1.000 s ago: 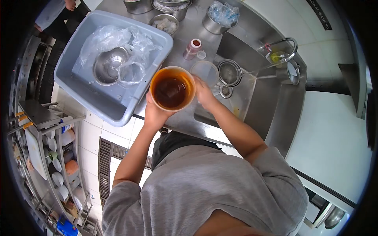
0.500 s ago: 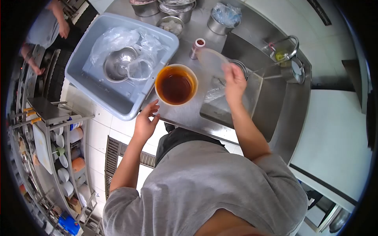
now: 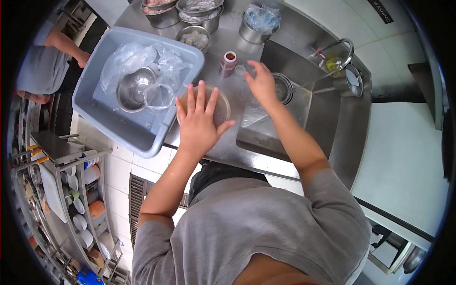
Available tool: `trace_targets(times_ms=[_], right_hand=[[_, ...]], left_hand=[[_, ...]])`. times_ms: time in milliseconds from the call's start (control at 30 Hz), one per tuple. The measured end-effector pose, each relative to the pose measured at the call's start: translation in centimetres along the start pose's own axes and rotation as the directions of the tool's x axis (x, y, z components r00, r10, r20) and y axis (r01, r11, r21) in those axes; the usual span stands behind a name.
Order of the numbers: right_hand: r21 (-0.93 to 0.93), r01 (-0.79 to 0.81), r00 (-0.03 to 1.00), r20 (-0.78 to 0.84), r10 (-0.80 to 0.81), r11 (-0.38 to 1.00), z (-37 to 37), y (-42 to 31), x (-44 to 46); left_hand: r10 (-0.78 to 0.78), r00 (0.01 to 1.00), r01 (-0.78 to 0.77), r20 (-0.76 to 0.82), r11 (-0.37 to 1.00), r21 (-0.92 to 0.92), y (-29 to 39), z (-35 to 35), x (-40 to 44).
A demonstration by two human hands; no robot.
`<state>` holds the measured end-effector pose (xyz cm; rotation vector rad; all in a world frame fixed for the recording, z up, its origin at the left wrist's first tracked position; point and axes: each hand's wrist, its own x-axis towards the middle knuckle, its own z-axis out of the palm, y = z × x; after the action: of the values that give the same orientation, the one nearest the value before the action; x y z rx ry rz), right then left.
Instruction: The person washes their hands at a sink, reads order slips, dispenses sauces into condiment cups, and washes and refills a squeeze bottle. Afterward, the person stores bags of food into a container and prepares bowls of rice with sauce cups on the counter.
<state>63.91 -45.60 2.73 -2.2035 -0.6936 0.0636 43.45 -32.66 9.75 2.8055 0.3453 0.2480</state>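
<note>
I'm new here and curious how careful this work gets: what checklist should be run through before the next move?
1. Left hand steadying the round lidded tub: ok, spread flat on top.
2. Tub sealed all round: cannot tell, the hand hides part of the edge.
3. Small red-brown bottle upright: ok.
4. Bottle closed: not ok, its mouth is open.
5. Right hand touching the small pale cap: cannot tell, the fingertips are very near.
6. Tub clear of the grey basin: cannot tell.
</note>
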Motion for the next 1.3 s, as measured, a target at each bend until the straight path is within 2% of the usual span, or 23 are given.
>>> trace_targets(times_ms=[33,133,233,333,367,400,467,500,533,567,600,633,700,733,767,833,900,933,1000,1100,1133,1200,1300], right_hand=[[-0.181,-0.009,1.000,-0.030,0.004,0.983,1.6,2.5,1.9],[-0.349,0.016,0.998,0.062,0.006,0.937,6.3,5.8,4.3],[-0.357,0.138,0.958,0.285,-0.033,0.924,7.5,8.6,5.7],[-0.108,-0.103,0.994,0.015,0.105,0.989,3.1,12.4,5.4],[0.324,-0.391,0.905,-0.033,0.424,0.861,0.8,15.3,5.4],[0.694,-0.517,0.734,0.059,0.676,0.501,-1.6,18.8,5.7],[0.917,-0.361,0.507,0.041,0.861,0.168,-7.7,24.7,5.4],[0.980,-0.192,0.416,0.036,0.909,0.050,-10.1,26.4,5.0],[0.979,-0.197,0.422,0.039,0.906,0.050,-11.9,27.0,4.6],[0.977,-0.206,0.430,0.047,0.901,0.048,-13.6,26.9,4.3],[0.975,-0.216,0.441,0.058,0.896,0.044,-14.4,26.7,3.9],[0.908,-0.336,0.533,-0.037,0.846,0.251,-13.8,27.2,2.7],[0.626,-0.453,0.727,-0.152,0.670,0.634,-11.9,29.0,-1.3],[0.229,-0.508,0.808,-0.210,0.551,0.831,-11.2,28.2,-3.8],[-0.216,-0.456,0.886,-0.200,0.418,0.864,-10.2,26.9,-6.7],[-0.444,-0.143,0.990,-0.058,0.132,0.885,-7.4,28.5,-12.7],[-0.261,-0.076,0.992,0.079,0.100,0.962,-6.9,27.2,-14.7],[-0.123,-0.105,0.994,-0.028,0.102,0.987,-6.8,25.4,-13.9],[0.175,-0.121,0.955,-0.248,0.163,0.977,-7.9,18.0,-10.5],[0.622,0.219,0.890,-0.442,0.107,0.751,-9.1,8.7,-4.4],[0.669,0.327,0.877,-0.478,0.050,0.667,-9.9,6.8,-3.1],[0.472,0.383,0.901,-0.381,-0.208,0.794,-11.2,5.5,-2.1],[0.387,0.300,0.947,-0.012,-0.321,0.872,-14.6,4.0,-3.6]], left_hand=[[-0.011,0.999,0.010,0.034,1.000,0.029,0.2,0.2,0.0],[-0.022,0.998,0.020,0.050,0.999,0.041,0.3,0.1,-0.5],[-0.024,0.998,0.020,0.066,0.997,0.069,0.2,0.4,0.2],[-0.038,0.994,0.033,0.098,0.998,0.050,0.7,-0.3,0.6],[-0.040,0.993,0.037,0.107,0.999,0.033,1.2,-0.6,0.6],[-0.018,0.996,0.020,0.087,1.000,-0.021,2.0,-0.9,1.0],[0.006,0.999,0.000,0.052,0.992,-0.126,4.2,-1.1,1.4],[0.102,0.992,-0.123,-0.076,0.929,-0.349,6.2,-0.5,1.6],[0.183,0.970,-0.244,-0.162,0.774,-0.585,7.7,1.4,2.0],[0.135,0.982,-0.188,-0.130,0.705,-0.684,9.6,3.1,2.6],[-0.102,0.994,0.037,-0.027,0.578,-0.816,11.1,5.9,3.5],[-0.312,0.943,0.235,0.114,0.384,-0.893,11.8,9.1,4.6],[-0.643,0.756,0.310,0.124,0.184,-0.933,10.7,14.6,8.7],[-0.728,0.686,0.272,-0.004,0.261,-0.926,9.6,16.8,10.7],[-0.790,0.598,0.244,-0.133,0.337,-0.909,8.2,18.4,12.5],[-0.825,0.361,0.319,-0.435,0.547,-0.774,6.0,20.1,15.6],[-0.825,0.486,0.221,-0.288,0.435,-0.873,4.1,19.4,16.7],[-0.803,0.553,0.177,-0.221,0.372,-0.911,4.0,19.2,16.9],[-0.747,0.604,0.157,-0.276,0.451,-0.878,5.3,19.8,16.3],[-0.557,0.803,0.162,-0.213,0.548,-0.821,9.7,18.1,14.4],[-0.472,0.867,0.167,-0.160,0.576,-0.800,11.6,17.4,13.4],[-0.342,0.930,0.105,-0.137,0.601,-0.792,14.3,17.2,12.3],[-0.261,0.961,0.067,-0.094,0.547,-0.834,16.1,15.8,10.4]])
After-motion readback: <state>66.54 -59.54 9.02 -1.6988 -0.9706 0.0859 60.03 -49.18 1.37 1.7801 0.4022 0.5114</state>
